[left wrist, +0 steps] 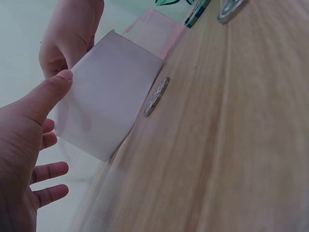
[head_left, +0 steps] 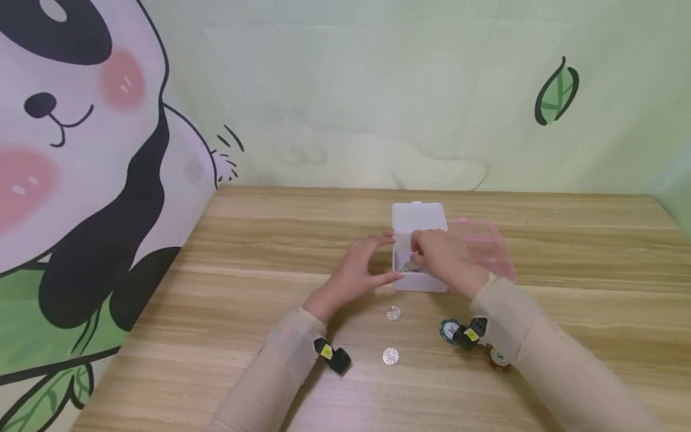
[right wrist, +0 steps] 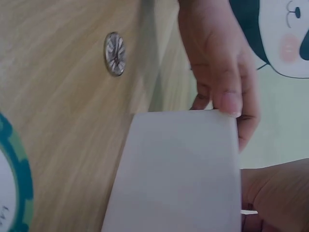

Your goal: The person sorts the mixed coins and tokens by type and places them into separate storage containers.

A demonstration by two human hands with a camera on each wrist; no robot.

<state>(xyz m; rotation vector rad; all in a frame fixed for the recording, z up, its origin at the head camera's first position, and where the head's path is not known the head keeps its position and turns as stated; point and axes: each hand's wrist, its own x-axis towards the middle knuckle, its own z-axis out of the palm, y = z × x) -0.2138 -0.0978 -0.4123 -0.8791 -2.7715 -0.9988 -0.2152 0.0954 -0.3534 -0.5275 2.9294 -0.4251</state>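
The white box (head_left: 421,282) stands open towards the far side of the bench (head_left: 259,252), the left hand (head_left: 358,264) spread with its thumb touching the near left corner, the right hand (head_left: 445,255) curled down inside, though whether it pinches anything I cannot tell. The box looks light, so uneven pressure could slide it into the pink box (head_left: 491,255) on its right, and the black device (head_left: 469,334) on the right wrist could knock the teal chip (head_left: 449,330). The red-brown chip (head_left: 499,357) reads "5"; the teal one's marking is unclear.
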